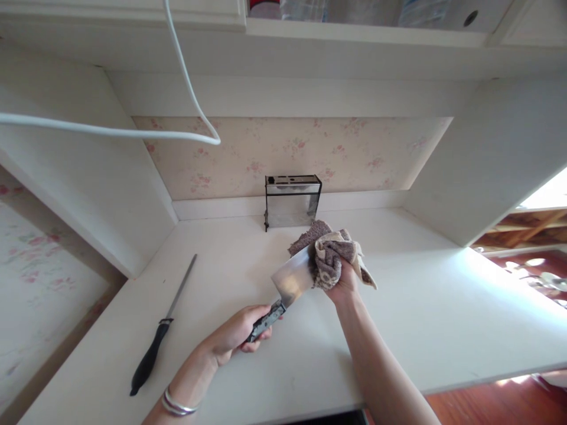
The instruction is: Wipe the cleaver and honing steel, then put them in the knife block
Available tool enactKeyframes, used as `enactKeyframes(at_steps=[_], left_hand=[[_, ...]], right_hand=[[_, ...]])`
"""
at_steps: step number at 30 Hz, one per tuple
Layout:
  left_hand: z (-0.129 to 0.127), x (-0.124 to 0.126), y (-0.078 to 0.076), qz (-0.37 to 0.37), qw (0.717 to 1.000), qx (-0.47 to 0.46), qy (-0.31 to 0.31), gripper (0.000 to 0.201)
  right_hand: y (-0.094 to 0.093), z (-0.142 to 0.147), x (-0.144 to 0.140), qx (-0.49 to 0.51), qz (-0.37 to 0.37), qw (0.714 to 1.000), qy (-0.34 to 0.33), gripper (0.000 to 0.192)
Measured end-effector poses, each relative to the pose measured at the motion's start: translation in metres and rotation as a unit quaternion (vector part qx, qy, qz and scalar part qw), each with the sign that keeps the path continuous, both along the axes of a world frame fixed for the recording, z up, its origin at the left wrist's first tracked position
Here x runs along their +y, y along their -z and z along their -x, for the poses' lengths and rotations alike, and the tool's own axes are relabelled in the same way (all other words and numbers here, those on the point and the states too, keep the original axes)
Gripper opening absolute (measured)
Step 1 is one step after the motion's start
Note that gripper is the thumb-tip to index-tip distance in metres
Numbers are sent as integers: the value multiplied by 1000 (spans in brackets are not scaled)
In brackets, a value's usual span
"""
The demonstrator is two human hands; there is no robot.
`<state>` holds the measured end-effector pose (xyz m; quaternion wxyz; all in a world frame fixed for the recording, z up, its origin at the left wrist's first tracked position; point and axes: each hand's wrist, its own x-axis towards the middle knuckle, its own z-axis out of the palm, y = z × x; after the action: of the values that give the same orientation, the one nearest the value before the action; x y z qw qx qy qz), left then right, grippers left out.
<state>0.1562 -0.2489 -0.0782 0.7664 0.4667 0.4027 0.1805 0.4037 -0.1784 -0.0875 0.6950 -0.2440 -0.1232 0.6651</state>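
My left hand point(237, 336) grips the dark handle of a cleaver point(290, 281), whose wide shiny blade points up and to the right above the white counter point(416, 307). My right hand point(343, 277) holds a brown and beige patterned cloth point(330, 254) bunched around the far end of the blade. A silver bracelet sits on my left wrist.
A sharpening steel point(162, 327) with a black handle lies on the counter at the left. A metal knife block point(292, 200) stands against the floral back wall. A white cable point(133, 131) hangs across the upper left. Cabinets overhang above; the counter's front edge is near me.
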Motion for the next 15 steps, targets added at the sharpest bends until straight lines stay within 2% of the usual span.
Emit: enactKeyframes(at_steps=[3,7,9,12,15], left_hand=[[1,2,-1,-37,999,12,-17,38],[5,4,-2,-72,996,12,-48,37],[6,5,-3,-86,993,3,-79,36],[5,7,-1,-117,981,-35,-147,33],[2,9,3,-167,959,-74,-217,29]], right_hand=[[-3,-2,0,16,0,1000,19,11],[-4,-9,0,50,-8,995,91,14],[-4,-9,-1,49,-18,993,106,18],[-5,0,-5,29,-47,994,89,22],[-6,21,-15,29,-57,997,34,20]])
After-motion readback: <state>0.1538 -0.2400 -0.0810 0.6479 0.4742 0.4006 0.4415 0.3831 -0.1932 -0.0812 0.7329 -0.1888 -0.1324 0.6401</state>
